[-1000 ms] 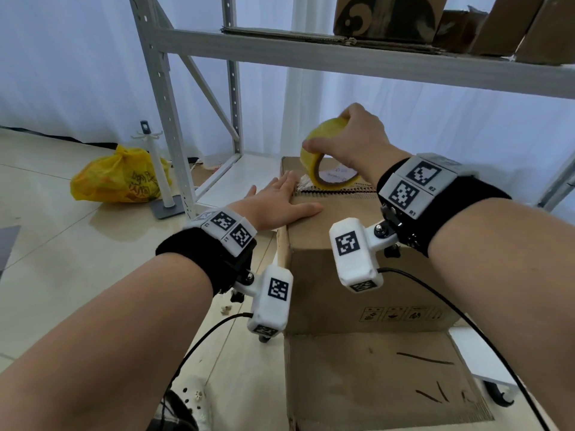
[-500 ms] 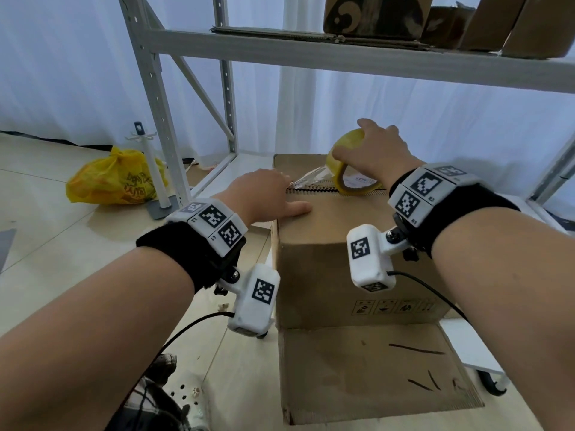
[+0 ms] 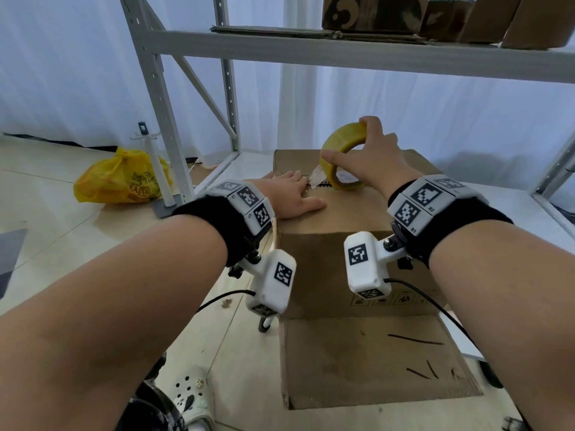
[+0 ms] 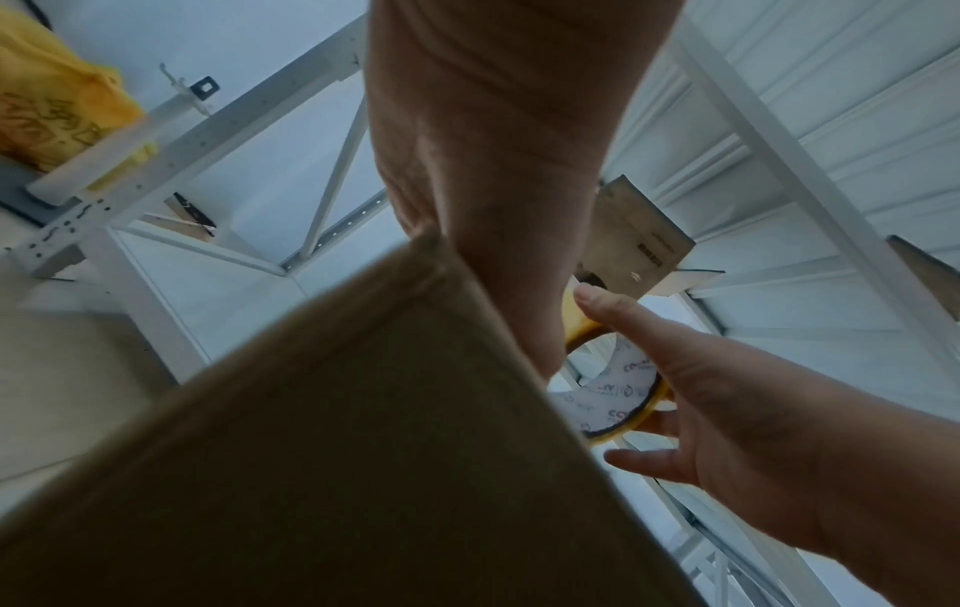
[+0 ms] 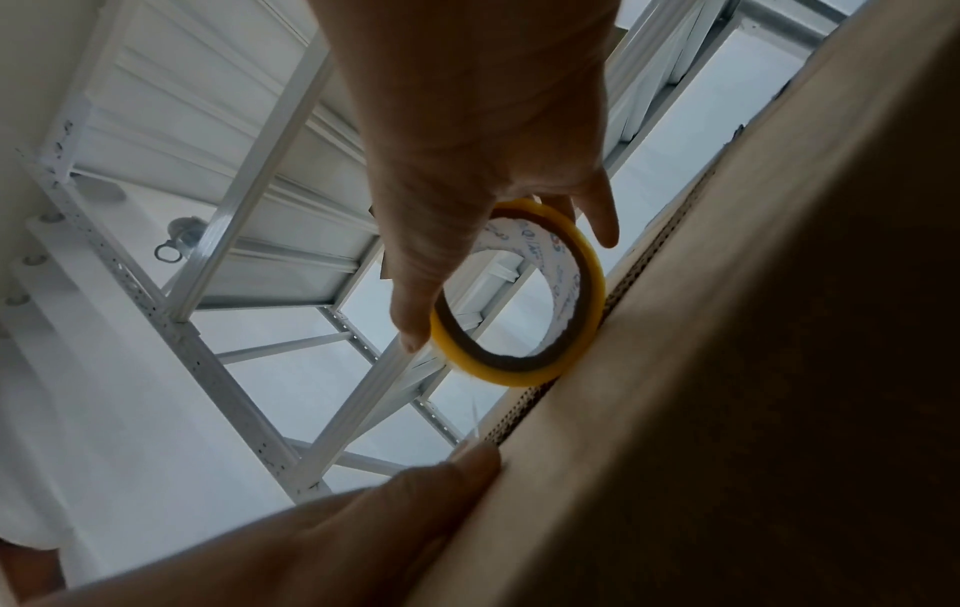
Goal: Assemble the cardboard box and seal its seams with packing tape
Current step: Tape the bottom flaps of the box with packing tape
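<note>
A brown cardboard box (image 3: 339,262) stands on the floor with its top flaps folded shut and one flap (image 3: 373,362) lying flat toward me. My left hand (image 3: 291,194) rests flat on the top at the left end of the centre seam, fingers straight, pressing down the tape's free end. My right hand (image 3: 367,160) grips a yellow roll of packing tape (image 3: 340,144) that stands on edge on the seam, thumb on its left side and fingers over the top. A short clear strip runs from the roll to my left fingertips. The right wrist view shows the roll (image 5: 587,328) touching the box edge (image 5: 727,369).
A grey metal shelving rack (image 3: 161,98) rises behind and left of the box, with its beam overhead holding cardboard boxes (image 3: 370,10). A yellow plastic bag (image 3: 121,178) and a white stand (image 3: 155,169) sit on the floor at left. A white shoe (image 3: 189,396) is near my feet.
My right hand has rolled the tape roll rightward along the seam and tilted it up, drawing out a short strip. My left hand slid forward onto the tape end.
</note>
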